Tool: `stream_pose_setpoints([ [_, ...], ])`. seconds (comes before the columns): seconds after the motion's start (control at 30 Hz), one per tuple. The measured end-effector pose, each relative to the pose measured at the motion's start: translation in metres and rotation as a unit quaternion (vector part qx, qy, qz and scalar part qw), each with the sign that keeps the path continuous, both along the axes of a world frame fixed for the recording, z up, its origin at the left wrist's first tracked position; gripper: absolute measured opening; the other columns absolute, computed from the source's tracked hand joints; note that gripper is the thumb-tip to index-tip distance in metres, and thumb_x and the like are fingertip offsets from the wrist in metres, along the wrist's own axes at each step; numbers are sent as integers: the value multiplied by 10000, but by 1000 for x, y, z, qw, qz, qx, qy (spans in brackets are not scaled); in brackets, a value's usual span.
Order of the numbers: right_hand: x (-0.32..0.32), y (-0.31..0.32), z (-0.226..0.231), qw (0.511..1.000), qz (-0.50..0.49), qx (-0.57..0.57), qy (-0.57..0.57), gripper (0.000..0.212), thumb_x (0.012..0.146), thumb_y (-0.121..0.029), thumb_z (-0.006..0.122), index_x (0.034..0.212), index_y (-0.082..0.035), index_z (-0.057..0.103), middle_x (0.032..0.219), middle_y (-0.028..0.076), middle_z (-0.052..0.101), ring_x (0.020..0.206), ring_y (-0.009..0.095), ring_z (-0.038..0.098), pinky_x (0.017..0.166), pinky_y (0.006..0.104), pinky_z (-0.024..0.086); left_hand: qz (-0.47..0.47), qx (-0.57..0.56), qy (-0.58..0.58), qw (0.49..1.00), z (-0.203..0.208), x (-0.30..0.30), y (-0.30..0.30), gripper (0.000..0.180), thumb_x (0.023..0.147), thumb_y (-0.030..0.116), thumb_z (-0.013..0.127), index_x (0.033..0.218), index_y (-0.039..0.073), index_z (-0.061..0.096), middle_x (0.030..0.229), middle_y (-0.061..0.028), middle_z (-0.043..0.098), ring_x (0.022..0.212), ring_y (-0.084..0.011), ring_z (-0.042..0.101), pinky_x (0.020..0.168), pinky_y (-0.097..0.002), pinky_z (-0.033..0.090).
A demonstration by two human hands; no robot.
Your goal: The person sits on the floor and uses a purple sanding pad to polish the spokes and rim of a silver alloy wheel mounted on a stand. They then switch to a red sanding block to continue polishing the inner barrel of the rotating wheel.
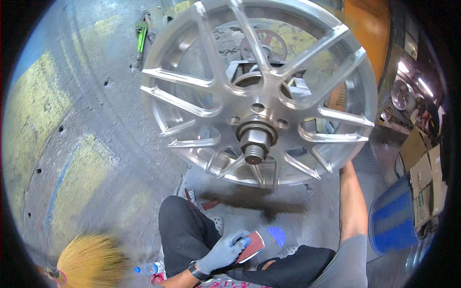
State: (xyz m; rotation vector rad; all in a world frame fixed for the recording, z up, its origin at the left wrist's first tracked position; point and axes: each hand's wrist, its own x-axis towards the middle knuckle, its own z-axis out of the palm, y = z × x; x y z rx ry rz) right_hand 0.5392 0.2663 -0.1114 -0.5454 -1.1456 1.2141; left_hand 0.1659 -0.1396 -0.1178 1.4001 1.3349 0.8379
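Observation:
My left hand (pixel 218 255), in a grey-blue glove, is closed around a folded piece of reddish-brown sandpaper (pixel 251 245) above my lap. In front of me a bare silver wheel rim (pixel 225 113) with paired spokes is mounted on a threaded shaft, held by a large nut (pixel 256 138) at its centre. Up past the rim's lower right edge reaches my right forearm. Only a bit of my gloved right hand (pixel 330 126) shows between the spokes, so its fingers are hidden.
A blue bin (pixel 390 218) with cardboard (pixel 423 185) in it stands at right. On the floor are a blue fan-shaped piece (pixel 276 235) and a reddish scrap (pixel 210 205). A straw broom (pixel 91 261) and plastic bottle (pixel 146 268) are lower left; a green-handled tool (pixel 140 38) is upper left.

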Motion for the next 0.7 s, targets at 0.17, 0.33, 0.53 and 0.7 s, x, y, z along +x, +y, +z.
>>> stream_pose_setpoints([
  [0.17, -14, -16, -7, 997, 60, -19, 39, 368, 1160, -183, 521, 1490, -46, 609, 1451, 133, 661, 1313, 186, 627, 1074, 346, 552, 14, 2, -15, 1000, 1, -8, 1, 299, 1112, 255, 587, 1229, -9, 667, 1004, -171, 696, 895, -252, 656, 868, -368, 527],
  [0.33, -13, 0, -14, 998, 49, -25, 13, 364, 1148, -184, 532, 1471, -39, 621, 1431, 140, 671, 1298, 190, 635, 1067, 349, 555, 47, 32, -4, 998, -7, -18, -1, 279, 1093, 231, 608, 1216, -6, 689, 998, -192, 717, 886, -299, 695, 848, -403, 545],
  [0.53, -18, 17, -13, 999, 42, -19, -2, 361, 1134, -185, 546, 1447, -30, 636, 1407, 149, 683, 1280, 195, 646, 1060, 352, 558, 57, -34, 2, 998, -13, -25, -15, 294, 1092, 217, 615, 1273, -1, 692, 1040, -157, 731, 906, -239, 688, 858, -377, 548],
  [0.7, -16, 19, -18, 999, 35, -22, -2, 358, 1122, -186, 557, 1427, -23, 648, 1387, 156, 693, 1265, 198, 654, 1054, 355, 560, 38, -74, 2, 997, -20, -26, -5, 305, 1103, 196, 600, 1314, -11, 677, 1095, -95, 718, 988, -144, 639, 936, -336, 527],
])
